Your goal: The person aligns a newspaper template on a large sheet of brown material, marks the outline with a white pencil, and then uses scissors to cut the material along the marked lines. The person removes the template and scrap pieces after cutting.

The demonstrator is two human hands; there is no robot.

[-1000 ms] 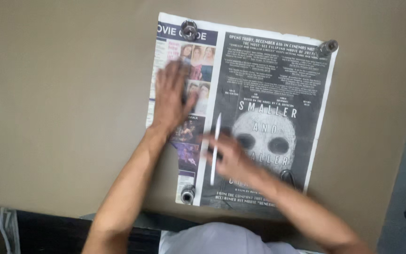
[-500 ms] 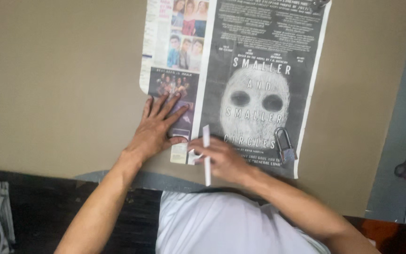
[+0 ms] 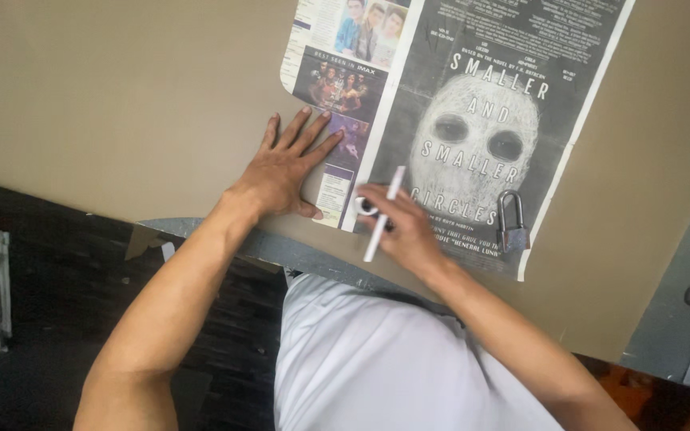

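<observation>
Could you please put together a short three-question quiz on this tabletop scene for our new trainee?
1. True or false: the left hand lies flat, fingers spread, partly on the newspaper page.
2. What does the right hand hold? A) a white pen-like stick B) scissors C) a brush
3. Which metal thing rests on the page, right of the right hand and apart from it?

Key
1. True; the palm is on the tan board, the fingers reach the page's left edge.
2. A, the white stick, slanting across the fingers.
3. The padlock, lying below the printed mask face.
</observation>
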